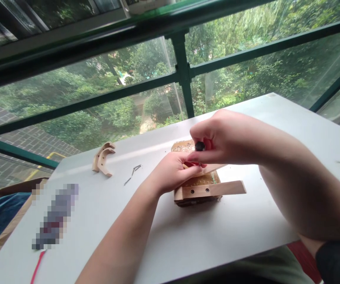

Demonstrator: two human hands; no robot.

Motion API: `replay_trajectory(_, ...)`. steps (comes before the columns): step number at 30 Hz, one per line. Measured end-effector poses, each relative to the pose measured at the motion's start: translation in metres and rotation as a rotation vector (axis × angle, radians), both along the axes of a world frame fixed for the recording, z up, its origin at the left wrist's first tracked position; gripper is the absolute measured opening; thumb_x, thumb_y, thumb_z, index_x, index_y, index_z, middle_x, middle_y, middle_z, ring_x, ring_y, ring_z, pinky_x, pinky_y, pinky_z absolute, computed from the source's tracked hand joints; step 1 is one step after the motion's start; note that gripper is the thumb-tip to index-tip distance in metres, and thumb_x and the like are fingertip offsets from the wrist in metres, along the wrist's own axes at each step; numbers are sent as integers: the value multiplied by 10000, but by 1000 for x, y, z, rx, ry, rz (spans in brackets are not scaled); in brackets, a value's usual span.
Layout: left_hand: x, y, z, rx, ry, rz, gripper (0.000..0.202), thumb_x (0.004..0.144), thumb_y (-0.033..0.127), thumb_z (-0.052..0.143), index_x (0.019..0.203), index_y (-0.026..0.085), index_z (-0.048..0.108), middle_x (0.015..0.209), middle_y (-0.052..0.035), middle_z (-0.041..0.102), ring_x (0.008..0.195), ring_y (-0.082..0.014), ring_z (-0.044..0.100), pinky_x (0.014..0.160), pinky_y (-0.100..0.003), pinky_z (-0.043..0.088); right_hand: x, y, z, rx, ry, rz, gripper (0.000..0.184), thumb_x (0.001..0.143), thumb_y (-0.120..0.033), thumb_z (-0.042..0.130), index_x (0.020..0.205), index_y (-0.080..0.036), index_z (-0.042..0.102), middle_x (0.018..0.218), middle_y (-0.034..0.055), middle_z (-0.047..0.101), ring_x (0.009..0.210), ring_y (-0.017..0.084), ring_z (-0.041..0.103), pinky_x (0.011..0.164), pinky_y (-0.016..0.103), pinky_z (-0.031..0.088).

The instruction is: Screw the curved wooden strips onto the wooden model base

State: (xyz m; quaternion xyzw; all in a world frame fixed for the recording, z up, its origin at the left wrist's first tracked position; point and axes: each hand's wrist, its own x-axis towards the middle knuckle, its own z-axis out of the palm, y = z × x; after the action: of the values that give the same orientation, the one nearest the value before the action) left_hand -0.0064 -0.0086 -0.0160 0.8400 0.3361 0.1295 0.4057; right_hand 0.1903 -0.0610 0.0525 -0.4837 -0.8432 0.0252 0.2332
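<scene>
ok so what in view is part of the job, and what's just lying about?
Part of the job:
right hand, gripping a black-topped tool
left hand, fingers close beside it
wooden bar with two dark fasteners
worn brown block
probably, though set apart: curved wooden pieces, small metal pieces

Apparently just lying about:
pixelated item, unidentifiable
red strap
blue cloth

table [93, 209] is white. wooden bar [229, 188] is pale tan with two dark dots. block [184, 145] is golden brown, speckled. tool handle [199, 146] is black. curved pieces [101, 163] are light tan, screws [127, 181] dark grey, cord [38, 266] red, window frame [182, 51] dark green, cloth [7, 213] blue, sleeve [338, 260] black. paving [22, 130] is grey, brick-patterned.
</scene>
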Motion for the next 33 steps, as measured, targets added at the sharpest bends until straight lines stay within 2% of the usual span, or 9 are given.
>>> replay_trajectory(3, 0, 2, -1, 15, -6, -10, 173, 872, 301, 650, 916, 224, 800, 845, 15, 784, 825, -177, 705, 714, -235, 518, 2, -1, 1, -27, 26, 49, 274, 839, -423, 687, 701, -188, 651, 593, -27, 578, 525, 88, 442, 525, 277, 283)
replay_trajectory(5, 0, 3, -2, 39, -15, -25, 188, 880, 301, 641, 924, 228, 808, 809, 11, 777, 795, -181, 697, 691, -245, 508, 5, -3, 4, -58, 69, 141, 202, 848, -382, 677, 909, -192, 713, 756, -6, 681, 592, 97, 530, 555, 264, 339)
replay_trajectory(8, 0, 4, -4, 91, -28, -38, 192, 879, 311, 650, 946, 246, 818, 870, 6, 785, 839, -193, 699, 745, -265, 517, 10, -6, 9, -108, 102, 268, 272, 875, -237, 612, 1126, -211, 712, 942, 13, 746, 688, 109, 620, 623, 255, 407)
replay_trajectory(13, 0, 4, -5, 47, -42, -41, 202, 885, 322, 644, 970, 250, 813, 981, 4, 796, 913, -202, 718, 881, -291, 530, 13, -6, 9, -95, 108, 211, 248, 897, -182, 589, 1063, -237, 764, 881, -8, 773, 713, 122, 666, 650, 256, 446)
replay_trajectory(18, 0, 3, -4, -3, -20, -29, 222, 889, 341, 627, 979, 246, 806, 1001, 3, 799, 936, -209, 726, 882, -294, 536, 12, -6, 9, -42, 88, 117, 154, 864, -220, 652, 945, -222, 782, 787, -10, 752, 619, 105, 616, 598, 255, 423)
replay_trajectory(20, 0, 2, -4, -20, -12, -16, 228, 883, 353, 631, 991, 249, 802, 1000, 2, 800, 940, -213, 728, 867, -294, 542, 9, -7, 10, -44, 101, 99, 96, 844, -273, 696, 845, -202, 761, 726, -14, 716, 595, 96, 586, 576, 250, 402)
replay_trajectory(23, 0, 2, -5, -47, -16, 0, 238, 878, 346, 628, 1025, 255, 793, 1039, 2, 794, 990, -218, 724, 883, -294, 543, 3, -6, 10, -57, 136, 47, 211, 809, -361, 749, 728, -178, 679, 637, -27, 633, 567, 87, 524, 549, 252, 351)
replay_trajectory(27, 0, 3, -5, -36, 22, -3, 232, 887, 342, 611, 999, 266, 799, 1038, 7, 790, 1007, -217, 712, 861, -289, 538, -3, 0, 4, -30, 129, -29, 266, 831, -357, 713, 678, -181, 584, 583, -37, 523, 571, 95, 444, 553, 266, 293)
replay_trajectory(33, 1, 2, -2, 32, -4, -23, 193, 866, 277, 623, 941, 231, 795, 940, 6, 785, 915, -198, 702, 790, -267, 525, 2, 3, -4, 4, 142, 238, 139, 863, -251, 624, 978, -178, 654, 877, 27, 678, 689, 115, 529, 612, 260, 342)
